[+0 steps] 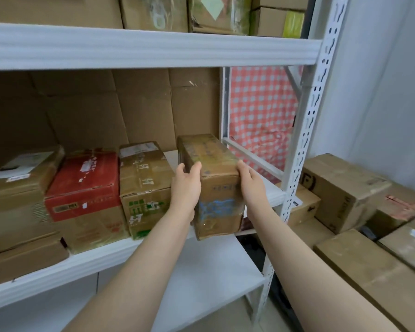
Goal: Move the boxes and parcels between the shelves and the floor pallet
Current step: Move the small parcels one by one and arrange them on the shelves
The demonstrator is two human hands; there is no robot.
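Observation:
A brown taped cardboard box (pixel 213 178) with a blue label on its near face lies lengthwise on the white middle shelf (pixel 86 262), its near end jutting over the shelf's front edge. My left hand (pixel 186 188) grips its left side, with the thumb over the top edge. On the box's right side my right hand (pixel 253 185) holds it the same way. To its left stand a brown box with green print (pixel 144 188), a red-topped box (pixel 86 188) and a larger brown box (pixel 17 200).
The white upright post (pixel 304 140) stands right of the held box. A pile of brown boxes (pixel 345 195) lies low at the right beyond the post. The upper shelf (pixel 141 46) carries more boxes. A lower white shelf board (pixel 213 279) sits below.

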